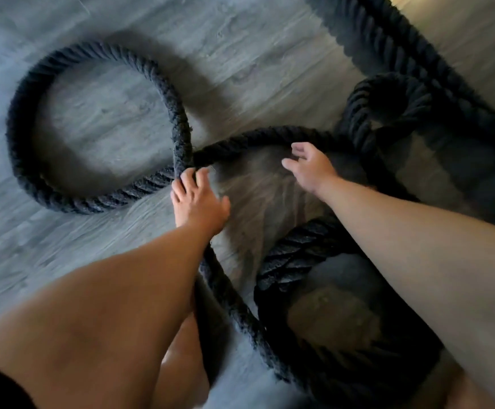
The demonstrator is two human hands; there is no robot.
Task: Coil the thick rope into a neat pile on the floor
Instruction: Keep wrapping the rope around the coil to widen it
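Observation:
A thick black twisted rope (27,93) lies on the grey wood-look floor (240,54). On the left it forms one round loop that crosses itself near the middle of the view. My left hand (196,199) reaches to that crossing, its straight fingertips touching the rope. My right hand (308,166) hovers just below an arched stretch of rope to the right, fingers loosely spread, holding nothing. More rope winds in loose bends at the right and runs under my forearms toward the bottom.
A tangled bunch of rope fills the upper right corner (388,93), and another heavy bend (293,255) lies between my arms. Bare floor stretches across the upper left and lower left. My knee shows at the bottom.

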